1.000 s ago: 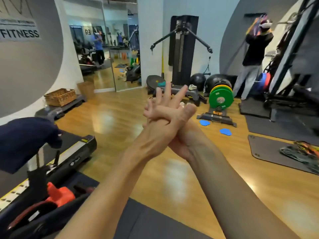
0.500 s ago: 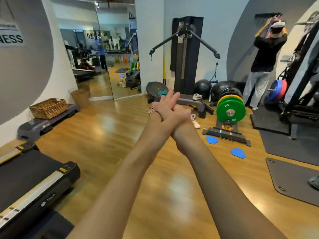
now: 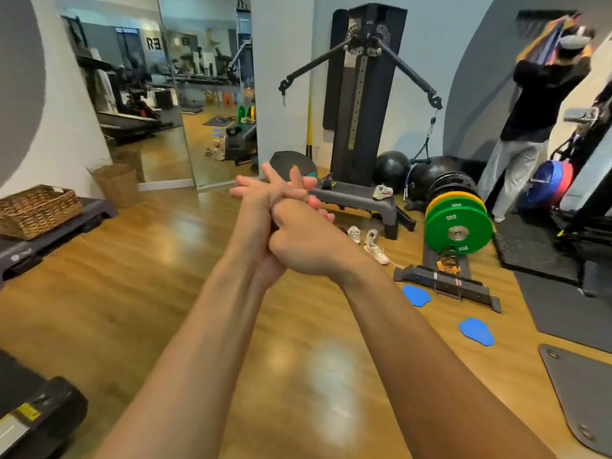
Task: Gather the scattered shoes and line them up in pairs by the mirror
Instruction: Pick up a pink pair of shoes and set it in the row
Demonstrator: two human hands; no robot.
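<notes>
Wood floor [image 3: 165, 276], shoes [image 3: 371, 241] beyond right hand [image 3: 304, 246]

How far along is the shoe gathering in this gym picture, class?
Done: nothing; no shoes line the mirror. In hand: left hand and right hand clasp each other, holding no shoe. Left: white sneakers on the floor, a single sneaker on the step platform.

Bare wooden floor [image 3: 159, 260] left of the grey plastic step platform [image 3: 357, 197] gives open passage up to the wall mirror [image 3: 205, 77]. Directly in front of the platform, white sneakers [image 3: 376, 250] lie on the floor. To its right, upright green and yellow weight plates [image 3: 458, 223] and a black floor rack [image 3: 447, 288] obstruct passage. Behind it stands a black cable machine [image 3: 361, 94].
</notes>
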